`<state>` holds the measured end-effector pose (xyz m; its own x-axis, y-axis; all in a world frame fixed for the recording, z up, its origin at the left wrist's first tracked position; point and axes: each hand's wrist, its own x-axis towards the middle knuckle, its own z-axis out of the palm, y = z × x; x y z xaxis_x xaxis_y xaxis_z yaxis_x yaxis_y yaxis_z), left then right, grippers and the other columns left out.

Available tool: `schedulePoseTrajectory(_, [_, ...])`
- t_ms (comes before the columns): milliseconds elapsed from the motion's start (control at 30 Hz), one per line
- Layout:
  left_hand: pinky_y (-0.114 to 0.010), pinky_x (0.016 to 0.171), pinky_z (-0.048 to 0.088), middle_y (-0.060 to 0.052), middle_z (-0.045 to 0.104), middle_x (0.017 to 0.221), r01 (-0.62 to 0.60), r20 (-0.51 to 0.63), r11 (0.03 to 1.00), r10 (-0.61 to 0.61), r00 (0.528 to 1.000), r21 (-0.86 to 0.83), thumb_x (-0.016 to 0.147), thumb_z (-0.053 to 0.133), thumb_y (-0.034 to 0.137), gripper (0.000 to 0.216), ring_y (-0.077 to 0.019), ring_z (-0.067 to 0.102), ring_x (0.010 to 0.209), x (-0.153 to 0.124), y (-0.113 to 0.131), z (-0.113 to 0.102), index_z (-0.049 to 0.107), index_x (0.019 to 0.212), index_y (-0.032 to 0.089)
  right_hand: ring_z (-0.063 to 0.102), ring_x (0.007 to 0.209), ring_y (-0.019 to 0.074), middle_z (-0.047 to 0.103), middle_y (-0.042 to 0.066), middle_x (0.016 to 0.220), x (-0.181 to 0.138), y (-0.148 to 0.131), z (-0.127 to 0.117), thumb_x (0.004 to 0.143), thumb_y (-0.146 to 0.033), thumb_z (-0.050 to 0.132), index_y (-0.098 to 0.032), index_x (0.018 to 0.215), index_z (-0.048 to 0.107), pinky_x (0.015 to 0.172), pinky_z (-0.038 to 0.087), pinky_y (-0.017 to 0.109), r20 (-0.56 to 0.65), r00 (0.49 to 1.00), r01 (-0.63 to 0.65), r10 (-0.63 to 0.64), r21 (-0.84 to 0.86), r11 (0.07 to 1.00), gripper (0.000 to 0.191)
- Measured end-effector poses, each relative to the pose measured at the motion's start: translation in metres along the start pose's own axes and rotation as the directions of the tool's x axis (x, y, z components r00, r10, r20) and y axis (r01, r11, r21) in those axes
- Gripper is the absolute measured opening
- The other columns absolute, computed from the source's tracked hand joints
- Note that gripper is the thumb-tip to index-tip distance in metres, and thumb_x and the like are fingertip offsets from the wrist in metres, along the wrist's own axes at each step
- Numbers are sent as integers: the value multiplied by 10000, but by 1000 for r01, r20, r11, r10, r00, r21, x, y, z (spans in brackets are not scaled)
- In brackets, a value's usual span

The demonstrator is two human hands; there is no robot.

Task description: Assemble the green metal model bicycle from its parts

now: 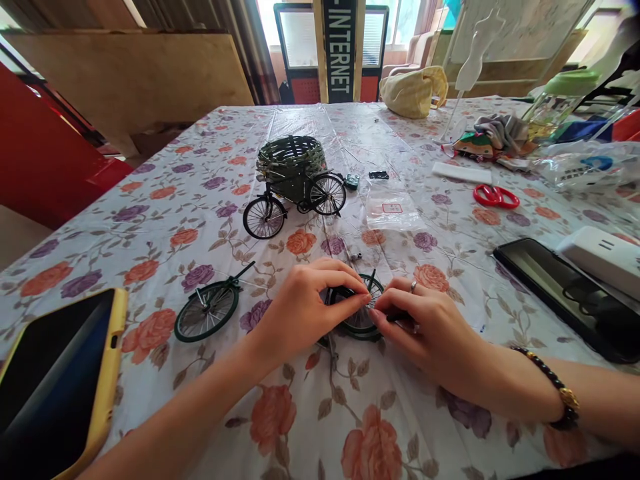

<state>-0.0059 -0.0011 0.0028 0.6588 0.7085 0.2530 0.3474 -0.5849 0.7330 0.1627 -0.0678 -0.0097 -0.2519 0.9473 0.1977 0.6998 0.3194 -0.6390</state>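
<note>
My left hand (306, 303) and my right hand (425, 328) meet over a small dark-green model wheel (361, 320) lying on the floral tablecloth (150, 220). Both hands pinch at it with fingertips pressed together; the wheel is partly hidden under them. A ring is on my right hand and a beaded bracelet (564, 399) on that wrist. A second loose green wheel with a fork (210, 308) lies to the left. Further back stands an assembled model tricycle with a woven basket (293, 180).
A yellow-cased tablet (55, 380) lies at the near left. A black phone (565, 293) and a white box (603, 257) lie right. Red scissors (495, 196), a clear plastic bag (393, 210), small black parts (379, 175), a yellow cloth bag (414, 91) and clutter lie further back.
</note>
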Motion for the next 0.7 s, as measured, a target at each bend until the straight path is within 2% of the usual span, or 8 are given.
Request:
schedulePoseTrajectory(167, [-259, 765, 445, -23, 631, 830, -32, -15, 999, 33, 999, 31, 770, 569, 220, 95, -131, 560, 816, 1, -1, 2, 651, 772, 170, 447, 637, 88, 494, 11, 739, -1, 0, 0, 801, -190, 478, -153, 744, 544, 593, 364, 222, 4, 1000, -16, 16, 2, 1000, 94])
schedulePoseTrajectory(267, [-286, 796, 437, -29, 631, 832, -136, -57, 981, 145, 988, 137, 782, 553, 212, 90, -147, 543, 852, 0, -3, 4, 634, 780, 173, 440, 626, 83, 489, 6, 740, -1, 1, 1, 789, -177, 486, -154, 741, 535, 591, 365, 219, 5, 1000, -9, 9, 22, 1000, 73])
schedulePoseTrajectory(333, [-330, 869, 401, -22, 635, 824, -225, -77, 940, 252, 965, 257, 785, 548, 198, 77, -159, 523, 894, -2, -3, 6, 622, 785, 177, 439, 628, 83, 488, 5, 739, 0, 1, 1, 786, -167, 487, -153, 744, 534, 593, 365, 217, -2, 1000, -4, 4, 30, 1000, 65])
schedulePoseTrajectory(400, [-378, 941, 337, -15, 635, 822, -299, -52, 874, 344, 937, 383, 792, 534, 175, 72, -162, 509, 909, -3, -3, 8, 605, 803, 175, 439, 629, 83, 489, 5, 742, 0, 2, 1, 789, -164, 482, -153, 748, 535, 592, 363, 219, -7, 1000, -3, 3, 30, 1000, 68])
schedulePoseTrajectory(467, [-392, 961, 307, -19, 624, 825, -331, -6, 829, 373, 928, 451, 807, 506, 159, 77, -157, 503, 893, -4, -1, 8, 582, 819, 162, 441, 630, 86, 489, 6, 742, 1, 2, 1, 792, -170, 480, -153, 748, 537, 591, 363, 222, -9, 1000, -3, 3, 24, 1000, 74])
schedulePoseTrajectory(533, [-363, 918, 342, -28, 603, 834, -286, -14, 853, 325, 946, 437, 826, 473, 165, 81, -156, 492, 890, -5, 2, 8, 553, 829, 155, 443, 631, 90, 490, 9, 742, 0, 1, 1, 796, -183, 478, -154, 744, 540, 593, 366, 227, -8, 1000, -6, 6, 16, 1000, 86])
schedulePoseTrajectory(633, [-297, 818, 394, -30, 563, 855, -121, -92, 945, 155, 984, 303, 854, 418, 183, 94, -147, 478, 883, -4, 6, 8, 510, 842, 163, 443, 628, 89, 494, 12, 750, -1, 1, 1, 806, -200, 468, -155, 744, 543, 594, 371, 228, -2, 1000, -1, 1, 20, 1000, 107])
schedulePoseTrajectory(700, [-278, 796, 398, -24, 549, 860, -37, -93, 975, 59, 994, 220, 863, 400, 192, 109, -140, 478, 872, -3, 8, 7, 503, 834, 170, 440, 618, 86, 492, 12, 749, -2, 2, 1, 810, -198, 462, -155, 745, 542, 588, 371, 226, -3, 1000, 7, -7, 23, 1000, 112])
